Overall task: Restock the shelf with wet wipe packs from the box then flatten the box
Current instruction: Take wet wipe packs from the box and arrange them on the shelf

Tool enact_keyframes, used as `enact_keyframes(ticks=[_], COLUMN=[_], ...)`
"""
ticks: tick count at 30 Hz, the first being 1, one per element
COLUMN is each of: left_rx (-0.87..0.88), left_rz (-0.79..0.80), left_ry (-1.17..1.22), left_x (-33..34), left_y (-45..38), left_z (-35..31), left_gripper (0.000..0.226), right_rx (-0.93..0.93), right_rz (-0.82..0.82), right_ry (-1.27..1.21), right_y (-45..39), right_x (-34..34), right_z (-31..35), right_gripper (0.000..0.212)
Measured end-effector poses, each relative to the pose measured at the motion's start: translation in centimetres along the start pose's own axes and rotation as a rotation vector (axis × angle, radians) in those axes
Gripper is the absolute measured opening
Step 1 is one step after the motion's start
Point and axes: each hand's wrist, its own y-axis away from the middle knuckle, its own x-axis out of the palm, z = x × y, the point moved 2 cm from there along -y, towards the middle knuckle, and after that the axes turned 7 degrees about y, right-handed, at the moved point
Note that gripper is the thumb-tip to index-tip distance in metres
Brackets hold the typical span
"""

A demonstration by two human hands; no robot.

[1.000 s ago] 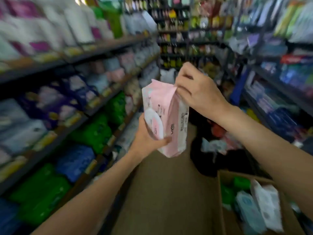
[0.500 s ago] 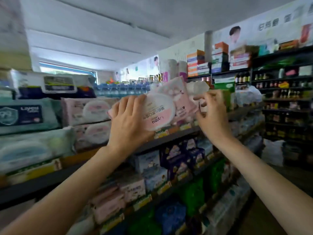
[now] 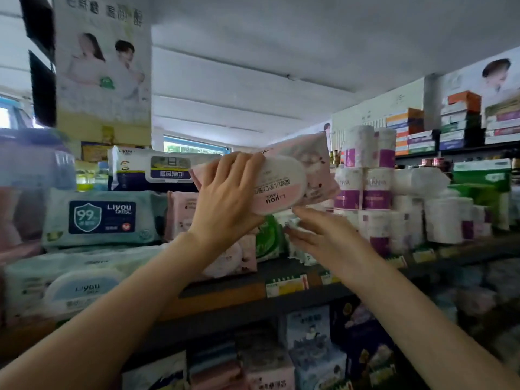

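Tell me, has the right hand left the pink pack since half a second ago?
Yes. The right hand has dropped off the pink pack and now reaches flat beneath it toward the shelf, while the left hand alone holds the pack.

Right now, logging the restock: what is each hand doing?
Left hand: holds the pink Liyou wet wipe pack up at the shelf.
Right hand: open, fingers straight, just below the pack, holding nothing.
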Motion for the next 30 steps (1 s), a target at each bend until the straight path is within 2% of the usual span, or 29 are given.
enact_keyframes(ticks=[1, 3, 5, 7, 10, 11, 13, 15, 19, 21, 23, 25, 26, 27, 29, 30], left_rx=[0.047, 0.186, 0.313, 0.360, 0.215, 0.102, -0.165, -0.363, -0.542, -0.607, -0.684, -0.726, -0.723, -0.692, -0.503, -0.385], left_rz=[-0.010, -0.009, 0.045, 0.157, 0.272, 0.264, 0.192, 0.141, 0.159, 0.102, 0.011, 0.009, 0.094, 0.248, 0.655, 0.777], left_ry=[-0.069, -0.229, -0.305, -0.253, -0.004, 0.047, 0.074, 0.130, 0.300, 0.353, 0.331, 0.353, 0.417, 0.459, 0.277, 0.131], left_x=[0.8, 2.7, 4.2, 4.8, 3.6, 2.9, 1.7, 1.0, 1.3, 1.3, 0.8, 0.4, 0.4, 0.5, 1.1, 1.4], left_y=[-0.6, -1.2, -1.7, -2.0, -1.2, -0.4, 1.5, 2.5, 2.7, 3.0, 3.5, 3.9, 4.1, 4.3, 5.0, 5.3], left_z=[0.1, 0.3, 0.3, 0.6, 2.4, 3.6, 6.3, 7.9, 8.6, 8.9, 9.3, 9.6, 9.4, 9.1, 8.4, 8.1], left_gripper=[0.066, 0.061, 0.059, 0.063, 0.058, 0.055, 0.055, 0.053, 0.027, 0.021, 0.018, 0.017, 0.018, 0.030, 0.071, 0.087], right_rx=[0.087, 0.123, 0.185, 0.190, 0.061, -0.015, -0.172, -0.303, -0.802, -0.968, -0.986, -0.963, -0.961, -0.967, -0.995, -1.015], right_rz=[0.148, 0.251, 0.205, 0.144, -0.017, -0.040, 0.001, 0.012, -0.037, 0.003, 0.100, 0.228, 0.294, 0.346, 0.389, 0.385], right_ry=[-0.210, -0.477, -0.667, -0.671, -0.395, -0.301, -0.126, 0.142, 0.747, 1.049, 1.269, 1.440, 1.508, 1.550, 1.571, 1.574], right_y=[-0.5, -2.5, -4.9, -6.9, -9.6, -10.3, -11.2, -11.4, -9.9, -8.9, -8.7, -9.2, -9.3, -9.4, -9.7, -10.0], right_x=[0.9, 2.4, 3.0, 2.9, 1.3, 0.6, -0.2, -0.6, 0.8, 2.1, 2.9, 3.3, 3.6, 3.8, 4.2, 4.3], right_z=[-0.1, 0.5, 1.1, 0.8, -0.4, -0.6, -0.3, 0.4, 2.2, 1.7, 0.2, -1.7, -2.7, -3.6, -4.6, -4.8], right_gripper=[0.054, 0.052, 0.060, 0.054, 0.036, 0.040, 0.062, 0.077, 0.075, 0.081, 0.083, 0.084, 0.085, 0.086, 0.091, 0.092])
